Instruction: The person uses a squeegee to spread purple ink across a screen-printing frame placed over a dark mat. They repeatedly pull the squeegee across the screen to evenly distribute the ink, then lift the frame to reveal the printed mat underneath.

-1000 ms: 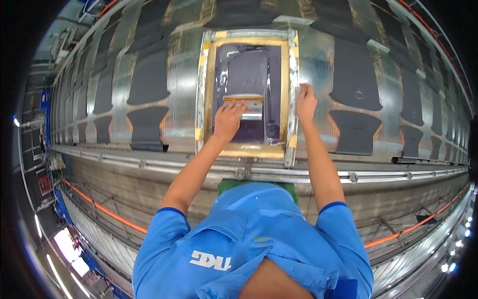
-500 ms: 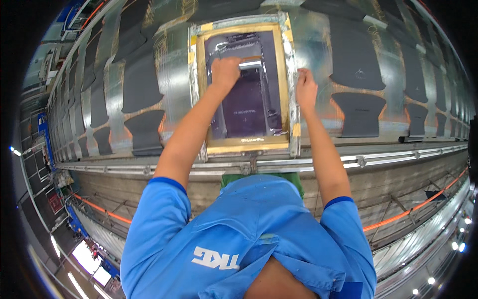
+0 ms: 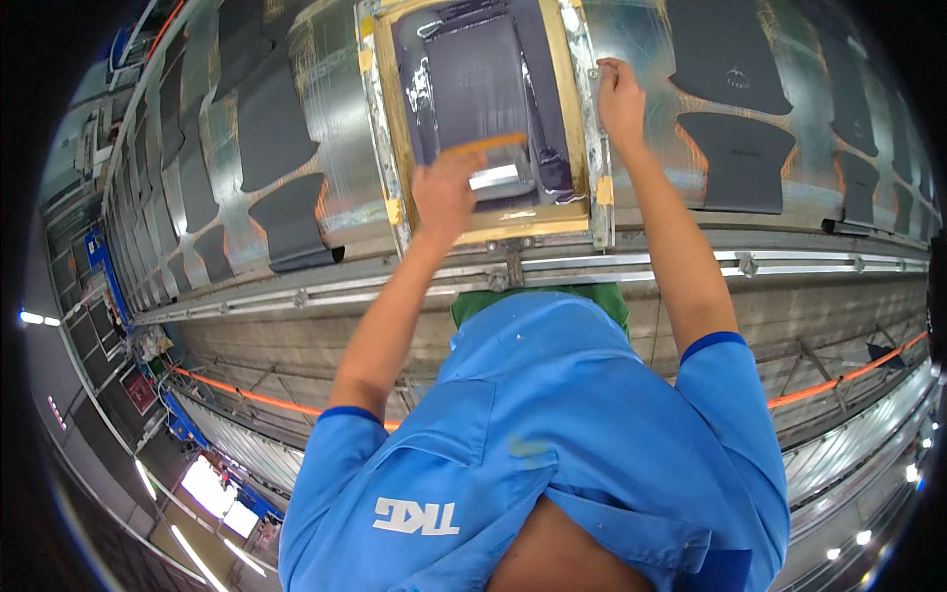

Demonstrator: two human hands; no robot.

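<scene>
A screen-printing frame (image 3: 579, 104) lies on the long metal table, its dark mesh (image 3: 477, 84) streaked with glossy wet ink. My left hand (image 3: 444, 197) is closed on a squeegee (image 3: 508, 141) with an orange-brown edge, over the near end of the mesh. Motion blurs that hand a little. Beneath the squeegee a bright reflective band shows. My right hand (image 3: 621, 104) is at the frame's right rail, its fingers pinched against the outer edge.
Dark grey fabric pieces (image 3: 735, 163) lie flat on the metal table (image 3: 641, 59) on both sides of the frame. A metal rail (image 3: 641, 264) runs along the table's near edge, in front of my body. Beyond it, an orange pipe (image 3: 256, 392) crosses low down.
My left hand has drawn the squeegee toward me, from the upper mesh to its near end. My right hand stays at the frame's right side. The whole view has shifted.
</scene>
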